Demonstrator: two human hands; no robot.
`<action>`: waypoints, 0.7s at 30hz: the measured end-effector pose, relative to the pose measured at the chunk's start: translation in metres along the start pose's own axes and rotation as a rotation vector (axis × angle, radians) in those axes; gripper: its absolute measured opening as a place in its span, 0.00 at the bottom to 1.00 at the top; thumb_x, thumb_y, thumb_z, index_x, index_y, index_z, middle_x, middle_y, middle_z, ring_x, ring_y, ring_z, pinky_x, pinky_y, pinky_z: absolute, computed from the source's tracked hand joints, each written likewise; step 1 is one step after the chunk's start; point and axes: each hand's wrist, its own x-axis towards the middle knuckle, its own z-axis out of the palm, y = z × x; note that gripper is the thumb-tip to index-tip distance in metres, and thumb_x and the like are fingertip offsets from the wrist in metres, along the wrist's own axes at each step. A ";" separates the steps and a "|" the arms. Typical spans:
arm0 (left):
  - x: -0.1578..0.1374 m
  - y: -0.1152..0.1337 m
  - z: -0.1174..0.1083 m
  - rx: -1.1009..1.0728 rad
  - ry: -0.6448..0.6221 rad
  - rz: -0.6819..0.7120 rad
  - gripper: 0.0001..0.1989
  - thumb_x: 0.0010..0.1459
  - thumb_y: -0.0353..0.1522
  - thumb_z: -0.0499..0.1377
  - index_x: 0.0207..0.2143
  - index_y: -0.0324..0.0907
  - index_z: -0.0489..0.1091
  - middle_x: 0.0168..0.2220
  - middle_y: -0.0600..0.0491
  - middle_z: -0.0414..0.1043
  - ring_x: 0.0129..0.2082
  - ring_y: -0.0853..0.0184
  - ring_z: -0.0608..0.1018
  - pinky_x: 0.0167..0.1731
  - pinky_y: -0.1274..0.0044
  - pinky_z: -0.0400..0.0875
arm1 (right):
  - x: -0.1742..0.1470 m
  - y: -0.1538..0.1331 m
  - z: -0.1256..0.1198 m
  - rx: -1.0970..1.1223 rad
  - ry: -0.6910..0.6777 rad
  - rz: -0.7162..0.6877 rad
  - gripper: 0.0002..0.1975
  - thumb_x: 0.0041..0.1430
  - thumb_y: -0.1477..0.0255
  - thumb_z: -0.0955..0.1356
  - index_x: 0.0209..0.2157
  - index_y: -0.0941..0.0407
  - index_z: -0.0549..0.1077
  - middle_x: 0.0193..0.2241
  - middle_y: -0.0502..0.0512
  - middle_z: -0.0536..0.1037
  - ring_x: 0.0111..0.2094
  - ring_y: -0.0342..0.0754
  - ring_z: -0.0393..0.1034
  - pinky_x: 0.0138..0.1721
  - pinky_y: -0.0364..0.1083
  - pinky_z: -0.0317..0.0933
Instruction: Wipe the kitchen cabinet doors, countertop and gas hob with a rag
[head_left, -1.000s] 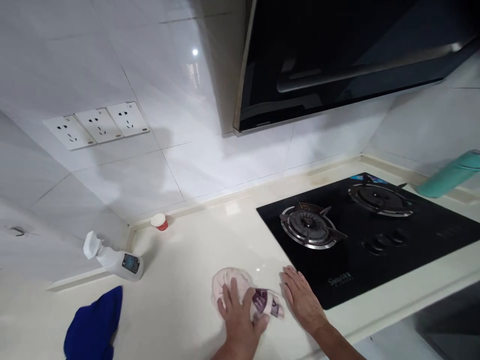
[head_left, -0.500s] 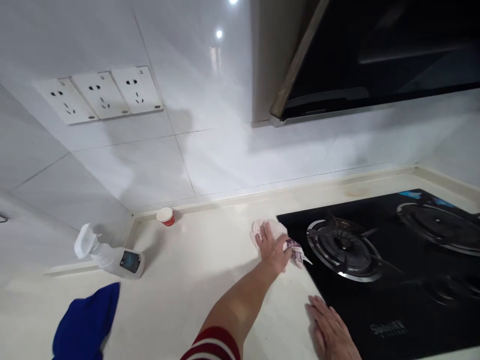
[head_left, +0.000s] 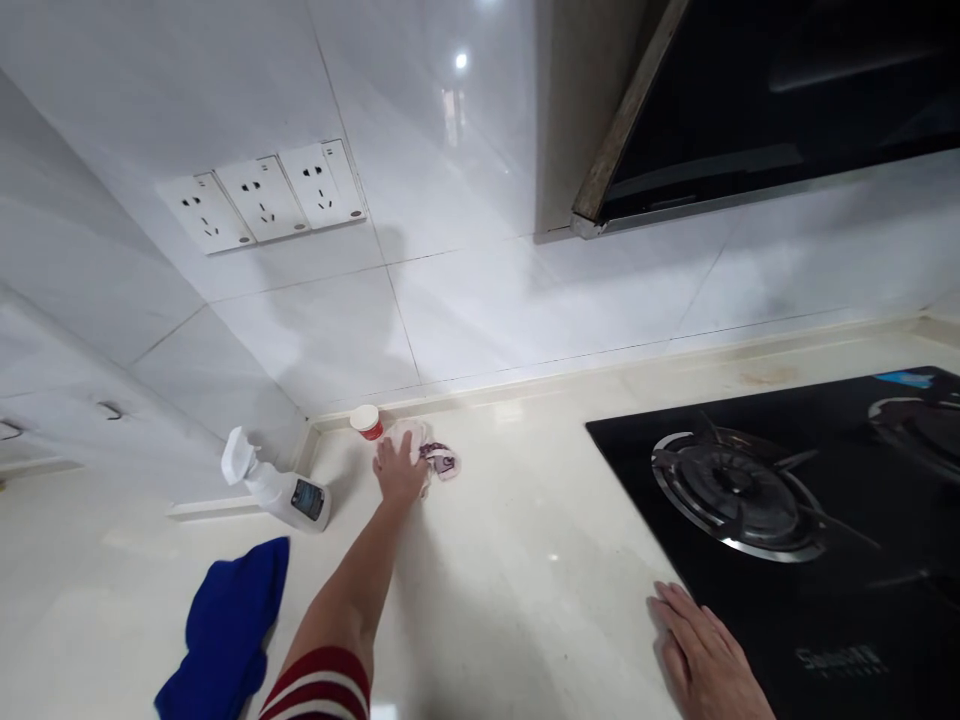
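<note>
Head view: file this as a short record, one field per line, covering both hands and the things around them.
Left hand: spread over the pale cloth
Pale cloth: on the counter, beside the red-and-white cup
Spray bottle: between the cup and the blue cloth
Right hand: back up, at the left edge of the cooktop

Free passage over the countertop (head_left: 517, 560) between cloth (head_left: 441, 460) and stove (head_left: 634, 445); leftward, cup (head_left: 367, 422) and spray bottle (head_left: 289, 497) as obstacles.

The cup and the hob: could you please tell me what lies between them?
The head view shows the cloth under the left hand, by the cup, then bare counter to the hob.
</note>
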 end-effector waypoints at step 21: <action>-0.198 0.229 0.057 -0.128 -0.505 0.635 0.36 0.47 0.51 0.63 0.59 0.56 0.67 0.69 0.49 0.57 0.68 0.43 0.58 0.65 0.48 0.54 | -0.004 0.006 0.001 -0.082 0.004 -0.060 0.18 0.67 0.67 0.56 0.51 0.61 0.68 0.51 0.68 0.74 0.55 0.59 0.68 0.60 0.59 0.58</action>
